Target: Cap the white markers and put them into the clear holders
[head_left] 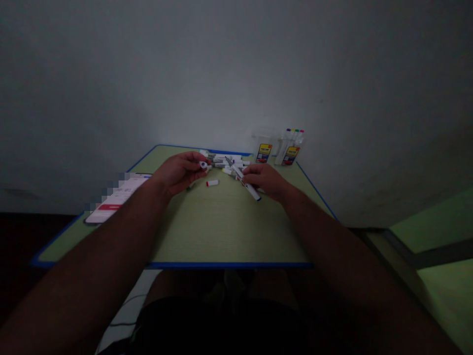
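My left hand point(180, 171) is closed on a small white marker cap point(203, 164), whose dark round end faces me. In my right hand point(264, 178) is a white marker point(253, 191), tilted, with its dark tip pointing up and left and its dark blue end toward the lower right. Behind and between both hands lies a loose pile of white markers point(221, 159). A separate white cap with a red end point(212, 183) rests on the table just in front of the pile.
A clear plastic case point(263, 147) stands at the back right, beside another case point(290, 154) holding several markers with coloured ends. Under my left forearm, a lit tablet or phone point(117, 199) lies on the blue-edged table point(229, 236). A wall point(221, 74) rises behind.
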Motion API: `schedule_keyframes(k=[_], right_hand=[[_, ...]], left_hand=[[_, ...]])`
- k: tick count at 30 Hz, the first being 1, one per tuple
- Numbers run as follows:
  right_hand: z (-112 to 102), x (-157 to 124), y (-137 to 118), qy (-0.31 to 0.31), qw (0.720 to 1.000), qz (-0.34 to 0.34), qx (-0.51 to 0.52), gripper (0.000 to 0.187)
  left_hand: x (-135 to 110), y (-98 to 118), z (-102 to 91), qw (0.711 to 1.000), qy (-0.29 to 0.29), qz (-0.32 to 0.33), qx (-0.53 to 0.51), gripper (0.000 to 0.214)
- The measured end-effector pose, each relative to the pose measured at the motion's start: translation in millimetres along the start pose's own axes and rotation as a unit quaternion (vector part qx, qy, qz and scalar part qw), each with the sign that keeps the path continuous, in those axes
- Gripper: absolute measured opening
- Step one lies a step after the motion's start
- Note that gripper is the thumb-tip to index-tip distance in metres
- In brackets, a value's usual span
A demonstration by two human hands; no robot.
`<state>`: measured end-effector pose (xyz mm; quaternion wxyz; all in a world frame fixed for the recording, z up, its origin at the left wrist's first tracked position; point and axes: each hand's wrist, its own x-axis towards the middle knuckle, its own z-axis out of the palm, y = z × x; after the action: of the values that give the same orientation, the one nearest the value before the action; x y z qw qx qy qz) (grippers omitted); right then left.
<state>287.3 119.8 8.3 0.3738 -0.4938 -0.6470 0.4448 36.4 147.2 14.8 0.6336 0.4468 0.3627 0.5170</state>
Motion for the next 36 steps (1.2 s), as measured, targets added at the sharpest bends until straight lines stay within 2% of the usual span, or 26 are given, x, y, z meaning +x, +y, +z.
schedule_keyframes(k=[8,13,18,23,29,36], right_hand=[[-3,1,4,-0.018,0.999,-0.023,-0.013,0.008],[-2,1,6,-0.030,0.999,-0.031,-0.006,0.007],[-2,3,6,-0.026,0.999,-0.023,0.004,0.006],[-2,5,7,0.020,0.999,-0.030,-0.028,0.008],[-4,5,9,0.079,0.994,-0.064,-0.031,0.022],[-7,7,12,0.092,0.991,-0.090,-0.037,0.030]], left_hand=[[5,-3,-3.6,1.000,0.009,-0.006,0.009,0.024],[6,-4,-3.9,1.000,-0.005,-0.003,0.015,0.018],[7,-8,-0.3,1.000,0.006,0.012,0.024,0.012],[9,-16,2.3,0.998,0.023,0.028,0.043,0.003],[10,-18,1.8,0.997,0.033,0.049,0.058,0.005],[9,-17,3.9,0.995,0.045,0.069,0.057,0.013]])
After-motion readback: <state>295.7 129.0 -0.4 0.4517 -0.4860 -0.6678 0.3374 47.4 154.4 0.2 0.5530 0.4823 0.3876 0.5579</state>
